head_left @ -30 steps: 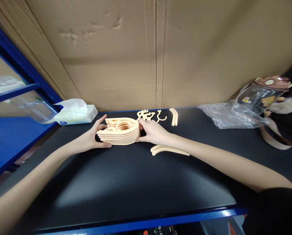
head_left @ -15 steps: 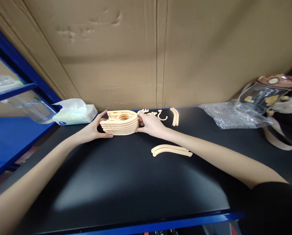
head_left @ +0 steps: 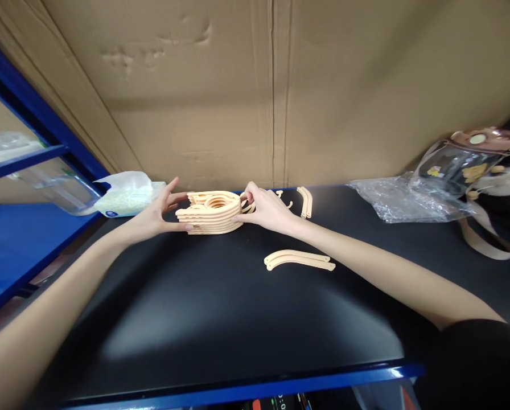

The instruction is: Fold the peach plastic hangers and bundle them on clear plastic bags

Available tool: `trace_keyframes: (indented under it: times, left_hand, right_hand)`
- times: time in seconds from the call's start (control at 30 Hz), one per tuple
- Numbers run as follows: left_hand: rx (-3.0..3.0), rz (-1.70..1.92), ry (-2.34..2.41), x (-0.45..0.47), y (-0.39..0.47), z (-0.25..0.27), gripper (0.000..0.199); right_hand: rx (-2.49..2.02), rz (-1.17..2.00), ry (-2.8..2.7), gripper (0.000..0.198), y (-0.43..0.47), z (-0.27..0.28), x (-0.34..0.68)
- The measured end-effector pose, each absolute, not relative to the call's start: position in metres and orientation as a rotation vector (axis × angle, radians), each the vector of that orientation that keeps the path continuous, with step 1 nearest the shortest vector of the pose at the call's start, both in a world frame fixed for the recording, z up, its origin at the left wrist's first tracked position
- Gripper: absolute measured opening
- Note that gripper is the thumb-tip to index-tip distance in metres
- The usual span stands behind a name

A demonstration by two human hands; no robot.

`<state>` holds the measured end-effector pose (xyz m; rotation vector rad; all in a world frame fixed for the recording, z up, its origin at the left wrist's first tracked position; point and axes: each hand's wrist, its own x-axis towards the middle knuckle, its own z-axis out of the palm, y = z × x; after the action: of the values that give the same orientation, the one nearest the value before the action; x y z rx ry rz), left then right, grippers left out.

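A stack of cream folding clothes hangers, folded up, lies on the black table toward the back. At its left end is my left hand, fingers spread and raised off the stack, with the thumb against its front corner. My right hand grips the rounded right end between thumb and bent fingers; its far fingertips are partly hidden. Behind that hand, a few cream hook pieces are partly covered. Two curved cream hanger arms lie in front of my right forearm, and another pair of hanger arms lies at the back.
A tissue pack stands at the back left beside a blue metal frame. On the right lie a clear plastic bag and a transparent bottle with a strap. A cardboard wall closes off the back.
The fingers of my left hand have spread and lifted off the stack's left end. My right hand has stayed at the right end, its fingers shifted slightly upward. The stack looks slightly lower.
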<state>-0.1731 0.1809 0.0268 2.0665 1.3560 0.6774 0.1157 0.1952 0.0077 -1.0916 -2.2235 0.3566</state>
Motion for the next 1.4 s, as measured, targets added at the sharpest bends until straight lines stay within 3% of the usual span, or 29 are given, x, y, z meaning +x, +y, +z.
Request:
trace_keyframes:
  times: [0.4, 0.83, 1.1, 1.17, 1.27, 1.33, 1.4]
  left_hand:
    - [2.111, 0.594, 1.443, -0.171, 0.181, 0.035, 0.11]
    - [2.078, 0.598, 1.406, -0.17, 0.181, 0.034, 0.107]
    - [2.201, 0.673, 1.415, -0.169, 0.167, 0.047, 0.129]
    - [2.343, 0.872, 1.462, -0.155, 0.151, 0.058, 0.12]
    - [2.61, 1.213, 1.4, -0.115, 0.119, 0.073, 0.077]
    - [2.793, 1.137, 1.327, -0.081, 0.101, 0.074, 0.053]
    - [2.896, 0.905, 1.09, -0.05, 0.09, 0.065, 0.049]
  right_hand:
    - [-1.086, 0.417, -2.205, 0.037, 0.193, 0.005, 0.109]
    - [-1.042, 0.169, -2.302, 0.031, 0.192, 0.003, 0.107]
    - [-1.079, -0.053, -2.36, 0.027, 0.186, 0.009, 0.141]
    - [-1.133, -0.162, -2.341, 0.021, 0.186, 0.007, 0.164]
    - [-1.166, -0.271, -2.352, 0.012, 0.188, -0.002, 0.196]
    - [-1.179, -0.309, -2.366, 0.013, 0.191, -0.01, 0.21]
    - [-1.179, -0.351, -2.391, 0.018, 0.195, -0.018, 0.218]
